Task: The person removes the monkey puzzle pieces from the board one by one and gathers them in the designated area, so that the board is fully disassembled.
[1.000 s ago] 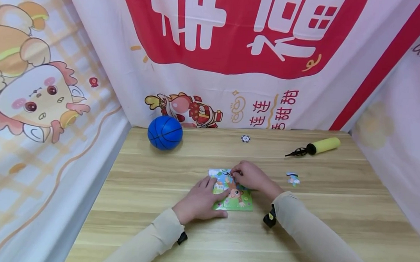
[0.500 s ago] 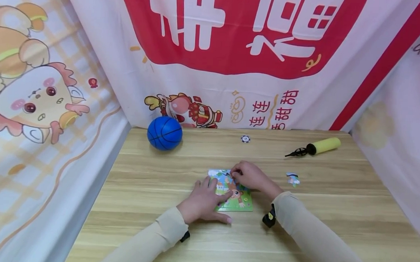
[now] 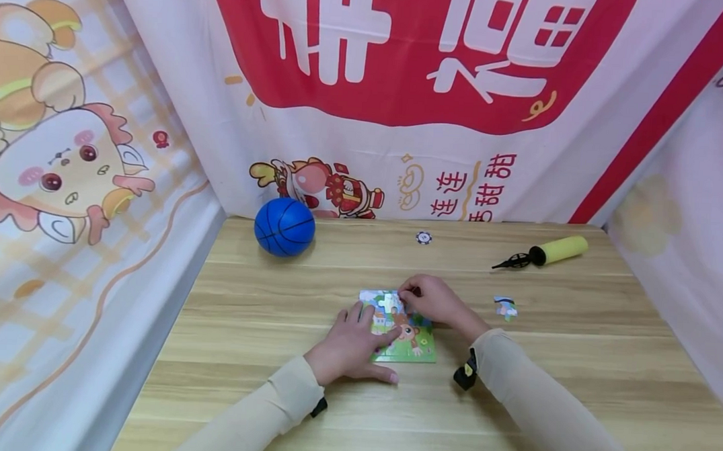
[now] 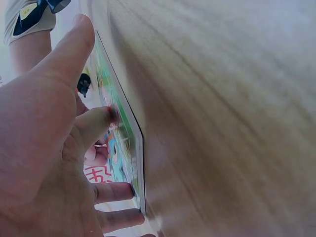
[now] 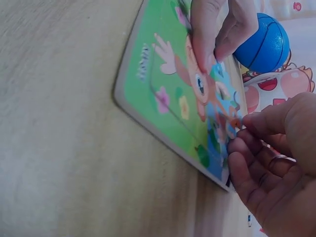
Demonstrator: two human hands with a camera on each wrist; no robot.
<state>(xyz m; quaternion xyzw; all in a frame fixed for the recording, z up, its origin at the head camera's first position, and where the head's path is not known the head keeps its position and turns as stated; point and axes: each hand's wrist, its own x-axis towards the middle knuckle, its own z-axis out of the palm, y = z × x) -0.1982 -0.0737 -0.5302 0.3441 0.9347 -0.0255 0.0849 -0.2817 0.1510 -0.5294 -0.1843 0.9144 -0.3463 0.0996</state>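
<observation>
A jigsaw puzzle [image 3: 416,353] with a cartoon monkey on a green and blue ground lies flat in its tray on the table. My left hand [image 3: 349,347] rests on its left side, fingers spread and thumb stretched out beyond the near edge. At the far edge my right hand [image 3: 435,303] pinches a puzzle piece between thumb and fingers; most of that piece is hidden, with a bit of it at the fingertips [image 5: 250,121] in the right wrist view. Left of this hand, a pale piece-shaped gap [image 3: 388,303] shows in the picture. One loose puzzle piece [image 3: 506,308] lies to the right.
Toward the back left sits a blue ball [image 3: 285,227]. A small poker chip [image 3: 423,237] lies at the back middle, and a yellow hand pump [image 3: 560,251] with a black nozzle at the back right. Printed cloths hang around the wooden table [image 3: 260,329].
A puzzle piece has come up out of the picture in my right hand, baring a pale gap. My left hand has shifted slightly right and nearer.
</observation>
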